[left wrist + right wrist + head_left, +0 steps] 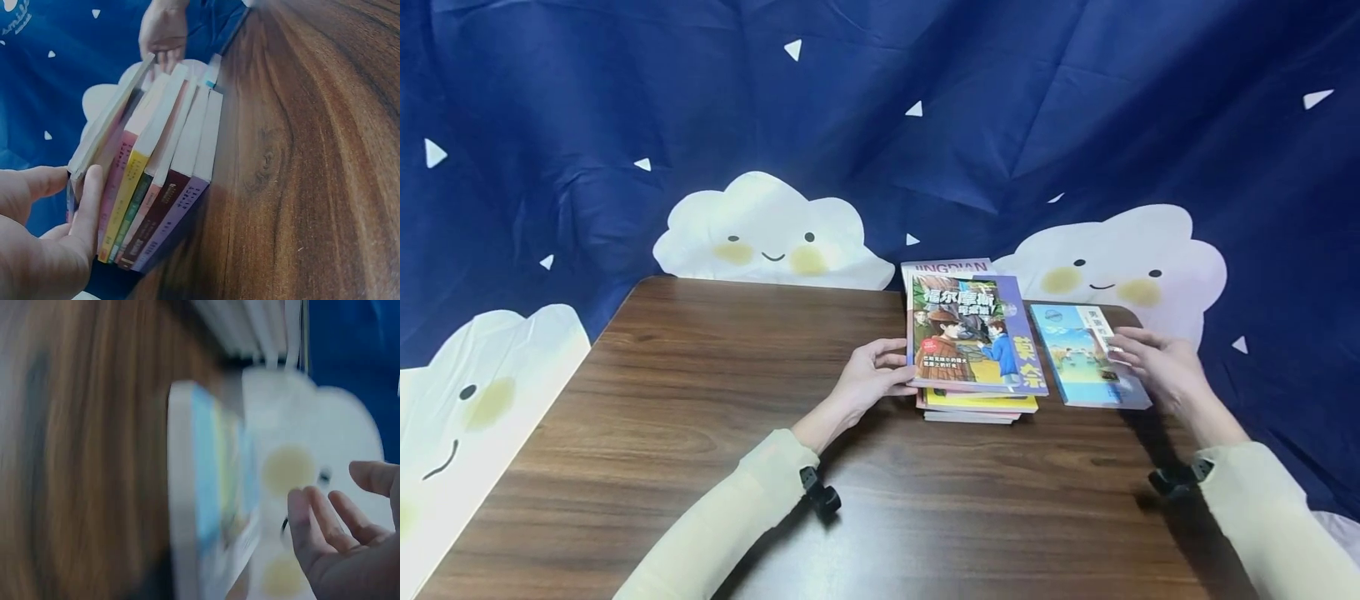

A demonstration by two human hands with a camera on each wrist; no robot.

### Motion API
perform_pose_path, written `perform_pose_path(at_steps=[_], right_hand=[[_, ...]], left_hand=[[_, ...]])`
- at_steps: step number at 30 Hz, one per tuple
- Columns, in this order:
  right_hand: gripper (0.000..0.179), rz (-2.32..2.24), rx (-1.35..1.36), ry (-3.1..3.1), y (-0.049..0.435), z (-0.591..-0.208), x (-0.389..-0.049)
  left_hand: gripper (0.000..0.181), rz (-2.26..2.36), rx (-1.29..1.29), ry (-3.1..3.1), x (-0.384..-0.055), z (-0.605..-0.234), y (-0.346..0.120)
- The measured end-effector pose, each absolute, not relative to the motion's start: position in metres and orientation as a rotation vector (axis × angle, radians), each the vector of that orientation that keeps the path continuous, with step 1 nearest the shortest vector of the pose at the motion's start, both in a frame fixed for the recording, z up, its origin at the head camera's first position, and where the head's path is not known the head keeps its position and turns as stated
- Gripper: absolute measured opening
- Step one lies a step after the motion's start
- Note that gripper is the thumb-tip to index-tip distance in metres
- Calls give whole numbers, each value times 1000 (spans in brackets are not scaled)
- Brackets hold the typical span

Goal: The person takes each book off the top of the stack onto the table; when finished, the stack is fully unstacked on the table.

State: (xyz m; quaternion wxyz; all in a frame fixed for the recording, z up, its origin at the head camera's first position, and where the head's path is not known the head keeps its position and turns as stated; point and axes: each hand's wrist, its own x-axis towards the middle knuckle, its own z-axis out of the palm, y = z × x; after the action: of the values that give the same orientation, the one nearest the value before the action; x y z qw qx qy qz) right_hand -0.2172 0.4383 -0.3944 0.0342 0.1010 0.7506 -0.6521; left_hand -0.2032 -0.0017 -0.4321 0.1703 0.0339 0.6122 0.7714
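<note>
A stack of books (973, 403) stands on the table, its coloured spines lined up in the left wrist view. On top is a comic-style book (958, 337) with a purple edge and two illustrated figures. My left hand (867, 385) pinches this top book at its left edge. The left wrist view shows the book (109, 122) tilted, with a gap between it and the stack. A light-blue book (1081, 354) lies flat to the right of the stack. Over its right edge hovers my right hand (1168, 371), fingers relaxed and holding nothing; the right wrist view shows it apart from the book.
The brown wooden table (700, 400) reaches back to a dark blue curtain (880, 125) with white smiling clouds. A pink-lettered book (951, 267) sticks out at the back of the stack. Each sleeve carries a small black wrist camera.
</note>
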Motion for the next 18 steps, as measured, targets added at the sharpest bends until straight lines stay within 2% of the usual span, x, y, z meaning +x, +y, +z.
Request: perform_pose_path(at_steps=[2, 3, 7, 9, 18], right_hand=[[8, -1962, 215, 2301, 418, -388, -220], [13, -1913, 169, 2326, 407, -386, -222], [57, -1590, 131, 2565, 366, -380, -231], [69, -1489, 145, 2631, 350, -379, -236], [85, -1378, 245, 2718, 302, -385, -243]], left_hand=[[55, 2187, 94, 1747, -204, -432, -3], [55, 2185, 94, 1749, -204, -432, -3], [55, 2184, 94, 1756, -206, -432, -5], [55, 2184, 92, 1757, -206, -433, -5], [57, 2167, 97, 1758, -207, -434, -4]])
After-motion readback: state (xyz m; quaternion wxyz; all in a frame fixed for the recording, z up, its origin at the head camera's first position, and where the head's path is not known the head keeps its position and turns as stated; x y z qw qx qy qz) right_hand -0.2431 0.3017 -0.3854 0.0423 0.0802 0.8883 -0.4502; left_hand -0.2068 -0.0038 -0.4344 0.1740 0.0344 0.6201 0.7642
